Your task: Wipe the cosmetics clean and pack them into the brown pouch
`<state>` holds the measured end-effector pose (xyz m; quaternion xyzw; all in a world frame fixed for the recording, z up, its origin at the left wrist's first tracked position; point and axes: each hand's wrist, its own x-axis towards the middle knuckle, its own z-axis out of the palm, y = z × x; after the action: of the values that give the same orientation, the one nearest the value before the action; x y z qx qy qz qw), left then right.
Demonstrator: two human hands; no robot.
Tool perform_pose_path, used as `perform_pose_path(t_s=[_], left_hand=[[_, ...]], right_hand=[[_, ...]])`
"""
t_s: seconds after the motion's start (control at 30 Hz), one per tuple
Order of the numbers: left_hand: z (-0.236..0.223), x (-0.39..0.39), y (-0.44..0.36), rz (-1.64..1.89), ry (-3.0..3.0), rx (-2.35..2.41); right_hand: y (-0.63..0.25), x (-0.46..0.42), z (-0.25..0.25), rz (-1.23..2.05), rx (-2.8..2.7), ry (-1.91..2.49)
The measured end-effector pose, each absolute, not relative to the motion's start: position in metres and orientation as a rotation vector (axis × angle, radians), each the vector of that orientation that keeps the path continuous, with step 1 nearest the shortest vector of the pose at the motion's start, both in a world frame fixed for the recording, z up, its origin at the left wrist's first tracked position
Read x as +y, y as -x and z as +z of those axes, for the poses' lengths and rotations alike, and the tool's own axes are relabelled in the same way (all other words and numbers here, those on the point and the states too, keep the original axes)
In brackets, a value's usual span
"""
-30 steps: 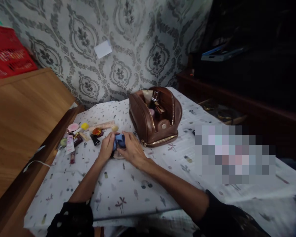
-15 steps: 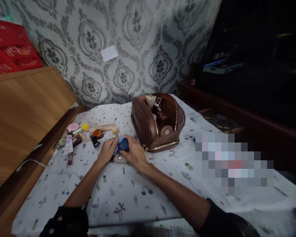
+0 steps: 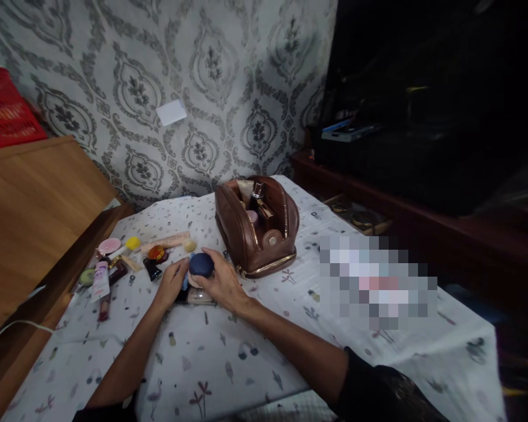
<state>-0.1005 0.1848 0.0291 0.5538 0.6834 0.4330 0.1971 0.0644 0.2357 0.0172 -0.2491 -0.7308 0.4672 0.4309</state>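
Note:
My right hand point(image 3: 226, 285) is closed around a round dark blue pad point(image 3: 201, 265) with a pale lower side, which looks like a powder puff. Close beside it, my left hand point(image 3: 171, 286) has its fingers closed on a light blue piece point(image 3: 185, 283), mostly hidden by the fingers and the pad. Under the hands lies a flat case with a clear, shiny top point(image 3: 200, 296) on the cloth. A brown makeup bag point(image 3: 233, 228) stands unzipped just beyond my right hand, with a silver-capped bottle point(image 3: 258, 190) and other items inside.
Left of my hands lie several cosmetics: a black tube point(image 3: 152, 269), an orange jar point(image 3: 158, 253), a white-pink tube point(image 3: 100, 281), a yellow piece point(image 3: 132, 242) and a pink disc point(image 3: 110, 245). A wooden panel point(image 3: 48, 205) borders the table's left; a blurred-out patch point(image 3: 378, 281) covers its right.
The dark blue pad has come away from the light blue piece and turned its round face up in my right hand. The whole view has also shifted.

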Motion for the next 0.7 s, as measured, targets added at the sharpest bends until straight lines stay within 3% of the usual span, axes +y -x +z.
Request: perform_pose_path(t_s=[0.2,0.37,0.7], left_hand=[[0.03,0.182,0.103,1.468,-1.118,1.905],[0.037,0.189,0.093,1.634,-1.004,1.816],[0.098,0.221,0.059,1.721,-1.013,1.495]], right_hand=[[-0.064,0.233,0.016,1.153,-1.759,0.426],[-0.07,0.231,0.024,0.927,-1.843,0.239],[-0.099,0.24,0.074,0.668,-1.799,0.249]])
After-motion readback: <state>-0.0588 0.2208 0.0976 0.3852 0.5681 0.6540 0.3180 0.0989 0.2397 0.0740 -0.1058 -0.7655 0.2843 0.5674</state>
